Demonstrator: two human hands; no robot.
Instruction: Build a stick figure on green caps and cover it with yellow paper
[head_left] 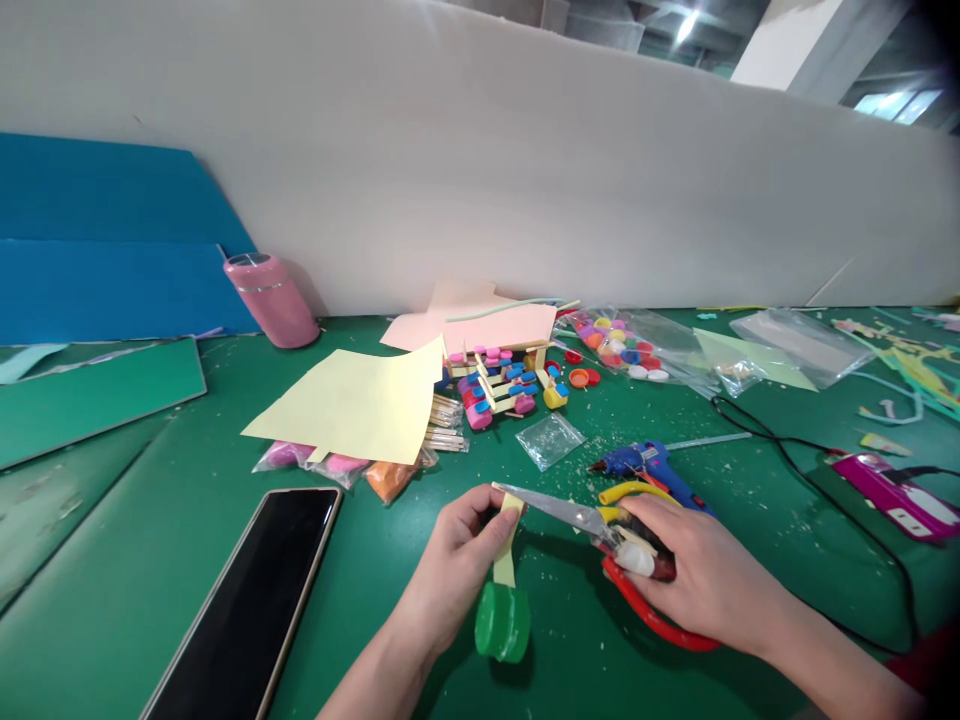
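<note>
My left hand (454,560) pinches a pale wooden stick (507,548) that carries a green bottle cap (502,620) at its lower end. My right hand (697,575) grips scissors (592,525) with red and yellow handles, and the blade tips touch the top of the stick. Both hands hover just above the green table (150,560).
A blue glue gun (649,465) lies behind the scissors with its black cord trailing right. A phone (251,600) lies at the front left. Yellow paper (360,405), clay bags, a stick-and-cap model (499,385), bags of caps (622,350) and a pink tumbler (271,298) sit further back.
</note>
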